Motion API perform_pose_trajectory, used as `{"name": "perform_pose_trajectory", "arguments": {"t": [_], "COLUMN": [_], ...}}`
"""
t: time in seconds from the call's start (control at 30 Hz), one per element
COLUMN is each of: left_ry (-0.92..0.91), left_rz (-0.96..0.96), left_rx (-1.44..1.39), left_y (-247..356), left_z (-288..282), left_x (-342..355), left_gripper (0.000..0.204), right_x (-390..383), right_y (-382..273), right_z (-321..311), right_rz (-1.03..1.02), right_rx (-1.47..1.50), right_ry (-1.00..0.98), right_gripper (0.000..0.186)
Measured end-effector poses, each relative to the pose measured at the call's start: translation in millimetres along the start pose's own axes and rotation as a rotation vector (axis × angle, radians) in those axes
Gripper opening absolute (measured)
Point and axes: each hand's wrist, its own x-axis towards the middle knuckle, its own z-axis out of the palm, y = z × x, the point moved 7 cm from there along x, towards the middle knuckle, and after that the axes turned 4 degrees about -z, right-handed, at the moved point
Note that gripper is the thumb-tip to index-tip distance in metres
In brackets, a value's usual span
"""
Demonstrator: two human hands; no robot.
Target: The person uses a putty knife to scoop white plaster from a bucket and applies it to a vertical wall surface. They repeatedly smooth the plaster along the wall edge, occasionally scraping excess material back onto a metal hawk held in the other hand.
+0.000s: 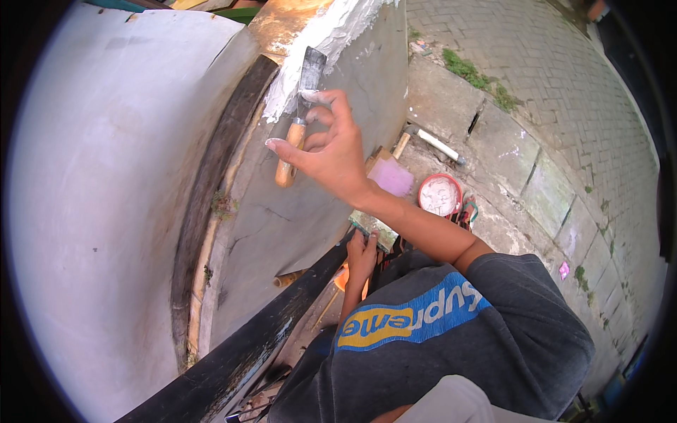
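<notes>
Shirt (451,352): dark grey, printed in blue and yellow, filling 5 o'clock, measured from the middle of the view.
Left hand (362,255): near the middle at 5 o'clock, fingers and thumb closed on the edge of a smeared board.
Board (381,235): flat, whitish green, just at 4 o'clock, partly under the right forearm (430,225).
Black beam (240,349): scuffed, slanting away toward 7 o'clock.
Right hand (335,151): at 12 o'clock, thumb and fingers narrowed around the putty knife, fingertips whitened.
Putty knife (295,132): wooden handle between 10 and 11 o'clock, grey blade pointing up toward 12; whether the blade touches the white paste behind it, I cannot tell.
White paste (331,35): a thick, rough strip at 12 o'clock, along the top edge of a grey wall.
Grey wall (264,225): cracked, with a dark plank (218,158) beside it at 10 o'clock.
Pale surface (106,176): broad, smooth, at 9 o'clock.
Bucket (422,190): red-rimmed, holding more white paste, just above 3 o'clock.
Lilac pad (393,178): at 2 o'clock, left of the bucket.
White pipe (438,146): on the ground at 2 o'clock, beyond the bucket.
Grass (462,68): past concrete slabs (504,144), between 1 and 2 o'clock.
Block paving (543,63): farthest, near 2 o'clock.
</notes>
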Motion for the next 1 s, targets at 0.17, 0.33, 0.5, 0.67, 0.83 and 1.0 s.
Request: {"name": "perform_pose_trajectory", "arguments": {"t": [0.17, 0.33, 0.5, 0.67, 0.83, 1.0], "left_ry": [0.001, -0.012, -0.034, -0.017, -0.056, 0.062], "left_rz": [0.022, 0.065, 0.039, 0.032, 0.035, 0.214], "left_rx": [-0.010, -0.049, -0.051, 0.048, 0.143, 0.180], "left_y": [6, -5, -20, -23, -11, -10], "left_z": [1, 3, 3, 3, 3, 3], "left_x": [-2, 2, 8, 8, 5, 5], "left_gripper": [0.026, 0.026, 0.028, 0.028, 0.031, 0.036], "right_x": [0, -5, -12, -25, -36, -56], "right_y": [-3, -2, 0, 10, 12, 14], "right_z": [10, 18, 18, 24, 27, 30], "right_rz": [-0.037, -0.032, -0.010, 0.023, 0.007, 0.098], "right_rx": [0.027, 0.090, 0.066, 0.128, 0.062, 0.039], "right_ry": [-0.013, -0.028, -0.058, -0.090, -0.166, -0.281], "right_gripper": [0.068, 0.065, 0.062, 0.059, 0.056, 0.057]}}
